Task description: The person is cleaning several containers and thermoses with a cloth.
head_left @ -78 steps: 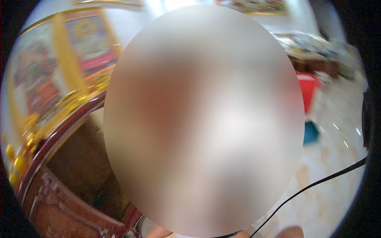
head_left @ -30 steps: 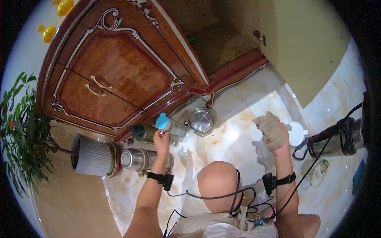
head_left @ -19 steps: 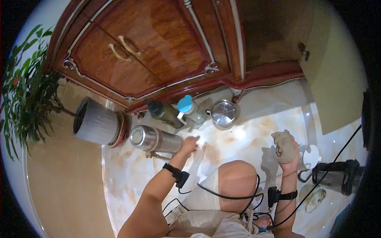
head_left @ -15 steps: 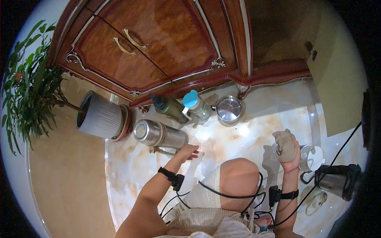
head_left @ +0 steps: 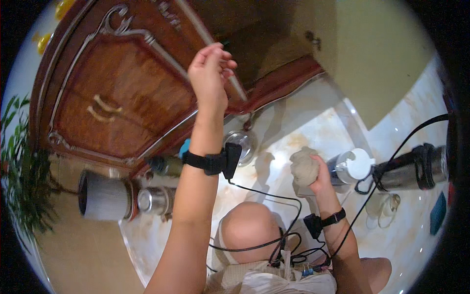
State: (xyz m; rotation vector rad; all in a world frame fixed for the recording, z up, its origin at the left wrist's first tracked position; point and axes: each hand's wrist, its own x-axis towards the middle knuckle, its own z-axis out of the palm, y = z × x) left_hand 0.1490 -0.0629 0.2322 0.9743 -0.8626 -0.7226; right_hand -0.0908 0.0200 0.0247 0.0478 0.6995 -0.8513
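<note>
head: one balled cloth (head_left: 303,167), gripped in the right hand (head_left: 321,177)
left hand (head_left: 210,68) half-curled, seemingly empty, before one cabinet (head_left: 129,83); its wrist device (head_left: 232,160) partly hides one steel pot (head_left: 248,143); one white-lidded jug (head_left: 360,164) nearby

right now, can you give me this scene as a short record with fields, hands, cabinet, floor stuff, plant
left hand: left hand raised before the cabinet, loosely curled, nothing seen in it
right hand: right hand gripping a crumpled beige cloth
cabinet door: pale inner side of one door showing, swung open
floor, right: white-lidded jug, black-strapped flask
floor, left: steel thermos, partly hidden by the left forearm
plant: leafy, in a grey pot, far left
</note>
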